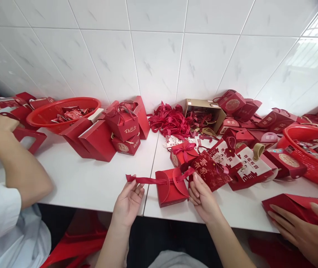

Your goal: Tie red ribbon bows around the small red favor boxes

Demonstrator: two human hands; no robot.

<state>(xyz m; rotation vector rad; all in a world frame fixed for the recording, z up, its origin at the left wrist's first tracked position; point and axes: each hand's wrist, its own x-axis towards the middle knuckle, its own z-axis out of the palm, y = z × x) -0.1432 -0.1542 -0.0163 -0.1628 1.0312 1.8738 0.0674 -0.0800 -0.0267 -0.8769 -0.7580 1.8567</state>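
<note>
Below the frame's centre, your red box [172,194] faces upward; its ribbon [147,180] stretches lengthwise left to right, pinched by your left fingers [140,190] and right fingers [194,192].

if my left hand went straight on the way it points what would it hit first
Past the crimson satin ribbon it holds, your left hand would probably cross white tabletop and first meet the tall red cardboard box, though depth is unclear.

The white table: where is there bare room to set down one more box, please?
Widest: the white table between the left co-worker's elbow and the left hand. Smaller: between the right hand and the right co-worker's red box. Crowded: beyond the right hand, where boxes pile toward the wall.
</note>
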